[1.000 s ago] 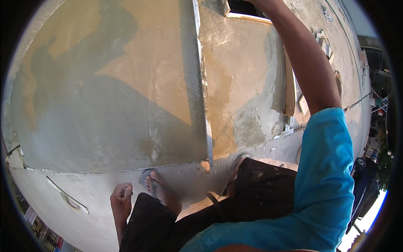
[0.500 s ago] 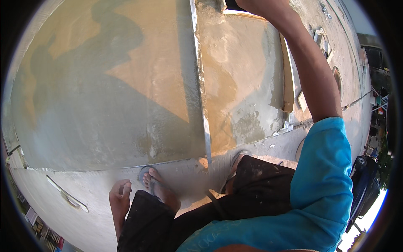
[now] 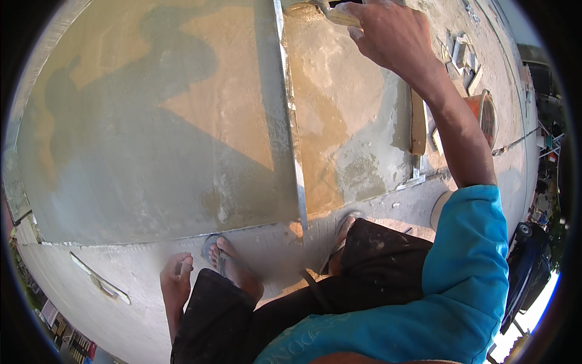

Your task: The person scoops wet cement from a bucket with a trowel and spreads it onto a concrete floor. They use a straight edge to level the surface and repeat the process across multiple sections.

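Note:
My right hand [image 3: 394, 33] reaches to the top of the view, its fingers closed on a pale, flat tool [image 3: 344, 18], perhaps a float, beside a dark opening at the edge of the wet cement slab [image 3: 339, 109]. A straight metal strip [image 3: 294, 139] runs down the slab between the larger left section [image 3: 151, 145] and the narrower right one. A short board [image 3: 418, 130] lines the right section's outer side. My left hand [image 3: 177, 270] hangs by my left knee with fingers curled; what is in them, if anything, is hidden.
My sandalled feet stand on a concrete strip [image 3: 115, 273] below the slab, near a thin bent strip [image 3: 97, 276]. At right are an orange bucket [image 3: 479, 121], wood scraps [image 3: 464, 60], a round pale container [image 3: 441, 209] behind my arm and a dark vehicle [image 3: 524, 267].
My right hand has come lower and further into view, showing the flat tool in it. More of the orange bucket shows behind my arm. My left hand has barely moved.

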{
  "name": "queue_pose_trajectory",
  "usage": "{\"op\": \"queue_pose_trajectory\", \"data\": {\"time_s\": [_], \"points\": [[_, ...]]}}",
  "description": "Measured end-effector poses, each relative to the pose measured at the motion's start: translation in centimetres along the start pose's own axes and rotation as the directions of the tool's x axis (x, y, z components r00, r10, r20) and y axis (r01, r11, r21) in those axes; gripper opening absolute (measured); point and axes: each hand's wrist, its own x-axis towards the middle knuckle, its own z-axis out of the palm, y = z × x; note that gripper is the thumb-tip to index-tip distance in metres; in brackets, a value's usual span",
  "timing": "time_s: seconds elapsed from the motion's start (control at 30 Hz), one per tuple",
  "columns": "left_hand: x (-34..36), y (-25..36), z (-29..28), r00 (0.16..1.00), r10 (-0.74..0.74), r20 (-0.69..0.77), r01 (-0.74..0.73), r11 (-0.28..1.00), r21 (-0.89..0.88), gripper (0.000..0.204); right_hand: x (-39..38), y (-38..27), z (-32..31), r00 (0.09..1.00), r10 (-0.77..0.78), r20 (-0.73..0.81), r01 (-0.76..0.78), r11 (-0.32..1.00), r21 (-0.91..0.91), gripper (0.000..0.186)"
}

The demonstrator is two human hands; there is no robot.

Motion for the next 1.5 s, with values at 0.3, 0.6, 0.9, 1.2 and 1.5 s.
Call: {"op": "queue_pose_trajectory", "data": {"time_s": [0.3,0.6,0.9,1.2,1.5], "points": [[1.1,1.8,0.7,0.999,0.033,0.042,-0.035,0.999,0.038,0.025,1.3,1.0,2.8,0.99,-0.03,-0.14,0.023,0.999,-0.048,0.014],[-0.1,1.5,0.7,1.0,0.005,0.018,-0.006,0.999,0.05,0.025,-6.0,0.0,0.3,0.968,-0.125,-0.216,0.132,0.991,0.016,0.013],[0.3,3.5,1.9,0.996,0.082,0.048,-0.084,0.995,0.045,0.022,0.7,0.5,6.0,0.976,0.019,-0.215,-0.004,0.997,0.072,0.013],[0.2,2.5,2.0,0.994,0.109,0.031,-0.11,0.994,0.026,0.021,-4.9,0.2,7.1,0.997,-0.011,-0.081,0.016,0.998,0.062,0.025],[0.5,3.5,1.1,0.988,0.143,0.059,-0.15,0.976,0.156,0.024,-18.0,3.5,0.7,0.947,0.256,-0.195,-0.187,0.931,0.314,0.039]]}}
